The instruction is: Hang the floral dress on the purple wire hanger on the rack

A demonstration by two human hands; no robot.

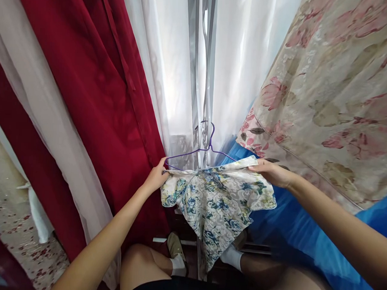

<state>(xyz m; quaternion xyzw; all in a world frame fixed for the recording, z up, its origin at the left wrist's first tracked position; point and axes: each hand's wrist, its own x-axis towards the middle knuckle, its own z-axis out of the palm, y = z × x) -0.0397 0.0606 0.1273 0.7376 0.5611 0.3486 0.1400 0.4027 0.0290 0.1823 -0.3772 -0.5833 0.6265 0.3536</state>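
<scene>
A short-sleeved floral garment [210,200], white with blue, grey and yellow print, is stretched between my two hands. My left hand [156,176] is closed on its left upper corner, at the left end of a purple hanger [187,153]. On the other side, my right hand [273,172] pinches the garment's right upper edge, its thumb and fingers pressed together. The hanger's right end is hidden behind the cloth. Its hook lies against a metal stand [198,69]; I cannot tell whether it hangs there.
Dark red fabric [96,99] and a pale pink panel [49,85] hang on the left. White curtains [247,49] are behind the stand. A floral cloth [335,90] and blue tulle [292,224] fill the right. My legs and a shoe [176,246] are below.
</scene>
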